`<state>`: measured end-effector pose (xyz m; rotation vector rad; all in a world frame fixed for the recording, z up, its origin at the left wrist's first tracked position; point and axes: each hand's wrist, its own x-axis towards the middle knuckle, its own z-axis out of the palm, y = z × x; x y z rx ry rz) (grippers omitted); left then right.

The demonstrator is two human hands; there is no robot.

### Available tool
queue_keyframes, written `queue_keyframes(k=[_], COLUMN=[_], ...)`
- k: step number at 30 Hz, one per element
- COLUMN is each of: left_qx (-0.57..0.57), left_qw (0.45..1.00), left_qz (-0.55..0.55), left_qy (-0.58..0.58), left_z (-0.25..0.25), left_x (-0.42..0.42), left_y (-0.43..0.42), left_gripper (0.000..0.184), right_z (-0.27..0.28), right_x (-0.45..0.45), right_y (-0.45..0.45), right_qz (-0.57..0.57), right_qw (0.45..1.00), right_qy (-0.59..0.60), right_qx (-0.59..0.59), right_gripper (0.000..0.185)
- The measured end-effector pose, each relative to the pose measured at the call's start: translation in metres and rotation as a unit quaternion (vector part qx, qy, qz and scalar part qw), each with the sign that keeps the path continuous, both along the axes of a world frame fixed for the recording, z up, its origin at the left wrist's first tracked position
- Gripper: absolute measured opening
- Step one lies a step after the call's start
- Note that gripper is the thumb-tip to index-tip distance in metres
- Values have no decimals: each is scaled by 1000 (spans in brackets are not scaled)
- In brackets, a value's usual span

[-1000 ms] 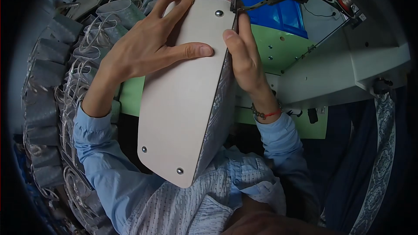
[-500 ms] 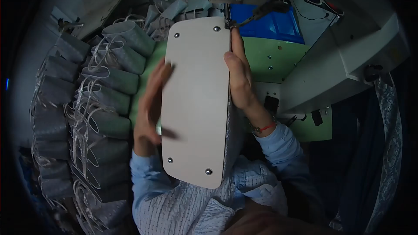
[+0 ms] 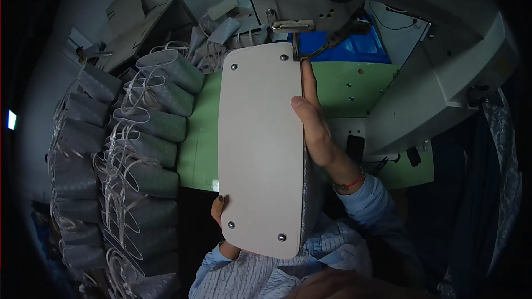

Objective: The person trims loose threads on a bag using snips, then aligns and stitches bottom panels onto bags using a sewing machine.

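Centrally, in the head view, the white panel with metal studs [image 3: 261,149] stood lengthwise before the person, its far end at the sewing machine [image 3: 343,0]. The right hand's fingers [image 3: 308,99] pressed flat along its right edge, thumb on the face, while the left hand [image 3: 221,210] sat at its lower left edge, mostly hidden, its grip impossible to tell.

Bag [image 3: 260,149] w/ pale base facing up, 4 metal studs, far right corner at the machine [image 3: 382,33]. R hand [image 3: 318,135] on its right edge, L hand [image 3: 219,209] at lower left, mostly hidden. Grey bags [image 3: 149,149] piled left of the green desk [image 3: 199,138].
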<state>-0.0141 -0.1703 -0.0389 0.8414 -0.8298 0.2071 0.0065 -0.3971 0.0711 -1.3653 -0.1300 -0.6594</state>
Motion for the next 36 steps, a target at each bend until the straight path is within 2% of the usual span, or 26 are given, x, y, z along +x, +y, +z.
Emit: queue_keyframes(k=[2,9,19,25,31,34,36], left_qx=[10,52,107,115,156,142,196], left_qw=[1000,999,994,993,979,932,937], left_qz=[1,6,-13,-18,-48,-83,-124], left_qy=[1,11,9,29,122,323,262], left_z=[4,11,21,23,28,57,64], left_x=[3,11,22,25,20,21,32], left_y=[-1,3,1,-1,-1,-15,-13], left_gripper=[57,58,61,63,66,60,66], right_z=[3,0,-6,-12,-6,-1,2], right_x=[-1,-1,5,8,-3,-4,-5], right_y=[-1,-2,-9,-10,-9,-8,-7], right_qz=[29,8,-86,-57,-6,23,40], right_qw=[999,1000,991,993,996,998,999], right_qy=[-16,0,-26,-34,-2,8,17], right_qx=[1,-6,-99,-97,-85,-51,-30], right_gripper=[71,71,73,74,76,77,78])
